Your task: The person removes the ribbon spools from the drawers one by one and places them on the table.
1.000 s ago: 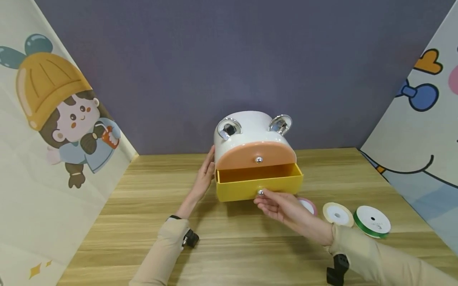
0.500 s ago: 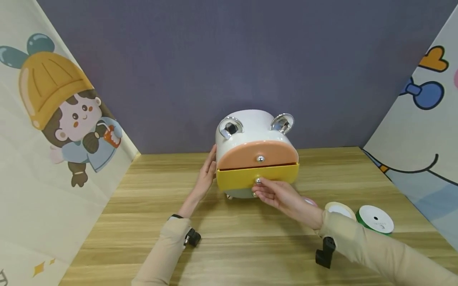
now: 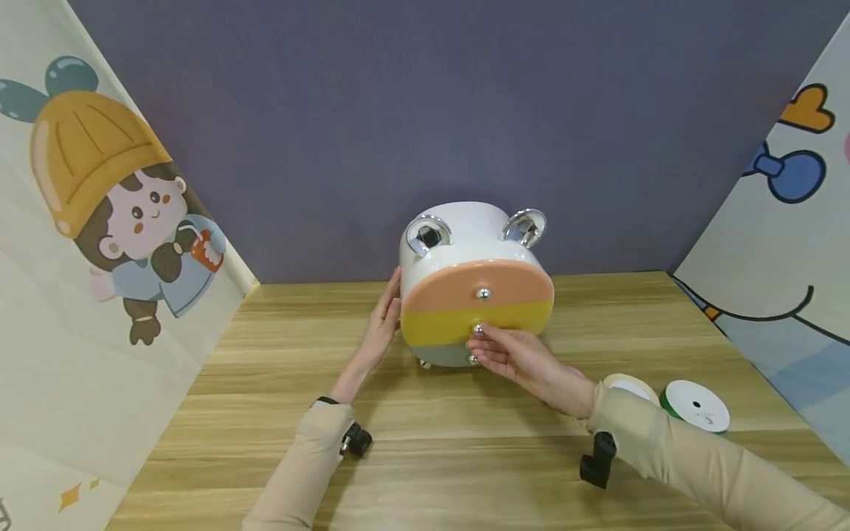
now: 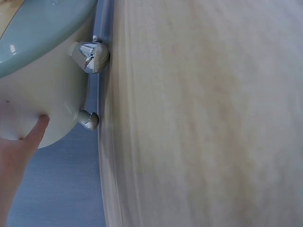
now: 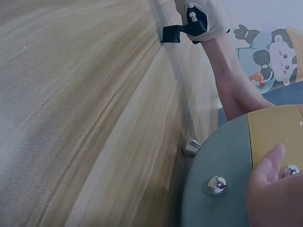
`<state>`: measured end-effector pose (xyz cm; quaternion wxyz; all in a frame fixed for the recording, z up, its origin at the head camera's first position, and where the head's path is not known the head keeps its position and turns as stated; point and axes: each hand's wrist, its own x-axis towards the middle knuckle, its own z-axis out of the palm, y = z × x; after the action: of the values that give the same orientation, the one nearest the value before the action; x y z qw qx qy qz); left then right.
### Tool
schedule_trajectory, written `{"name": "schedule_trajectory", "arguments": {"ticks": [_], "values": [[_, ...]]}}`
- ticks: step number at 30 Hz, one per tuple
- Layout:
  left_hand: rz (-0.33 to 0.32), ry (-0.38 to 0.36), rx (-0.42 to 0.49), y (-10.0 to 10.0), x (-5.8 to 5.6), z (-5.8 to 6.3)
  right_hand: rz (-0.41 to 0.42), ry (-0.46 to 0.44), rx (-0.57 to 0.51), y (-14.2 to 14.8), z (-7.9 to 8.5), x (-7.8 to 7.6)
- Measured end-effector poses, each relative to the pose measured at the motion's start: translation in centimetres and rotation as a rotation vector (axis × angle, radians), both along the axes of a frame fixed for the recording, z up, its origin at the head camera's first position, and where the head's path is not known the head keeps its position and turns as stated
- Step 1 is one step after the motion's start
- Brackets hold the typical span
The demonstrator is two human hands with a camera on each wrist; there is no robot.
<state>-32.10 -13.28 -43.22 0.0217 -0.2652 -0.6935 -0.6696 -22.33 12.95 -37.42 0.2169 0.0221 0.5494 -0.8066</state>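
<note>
A white rounded drawer cabinet (image 3: 465, 228) with two silver ear-like pieces stands on the table by the back wall. Its front has an orange drawer (image 3: 438, 291), a yellow drawer (image 3: 432, 328) and a grey-green drawer (image 3: 441, 355), all flush with the body. My left hand (image 3: 380, 324) rests with extended fingers against the cabinet's left side; a fingertip touches the white wall in the left wrist view. At the yellow drawer my right hand (image 3: 524, 363) pinches the round silver knob (image 3: 478, 330), partly covered by the fingers. Small silver feet (image 4: 90, 56) hold up the cabinet.
To the right on the wooden table (image 3: 425, 464) lie a cream-rimmed ribbon spool (image 3: 627, 383) and a white spool with green ribbon (image 3: 697, 405). A dark wall (image 3: 425, 110) rises behind, with printed panels at both sides.
The yellow drawer has slid in from well pulled out to flush, with my right hand moving along at its knob. My left hand stays against the cabinet's side.
</note>
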Motion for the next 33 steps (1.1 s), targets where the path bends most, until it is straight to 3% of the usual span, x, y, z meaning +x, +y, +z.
{"name": "schedule_trajectory", "arguments": {"ticks": [5, 14, 19, 33], "values": [[-0.003, 0.002, 0.006, -0.2, 0.1, 0.1, 0.029, -0.051, -0.001, 0.6, -0.6, 0.5], [-0.005, -0.004, -0.002, -0.4, -0.1, 0.1, 0.107, -0.141, 0.050, 1.2, -3.6, 1.0], [-0.007, 0.007, -0.011, -0.3, 0.0, -0.2, 0.110, -0.148, 0.051, 0.6, -4.5, 0.6], [-0.002, -0.002, -0.011, -0.1, 0.0, -0.1, 0.054, -0.132, 0.061, -0.4, -5.0, -0.5]]}}
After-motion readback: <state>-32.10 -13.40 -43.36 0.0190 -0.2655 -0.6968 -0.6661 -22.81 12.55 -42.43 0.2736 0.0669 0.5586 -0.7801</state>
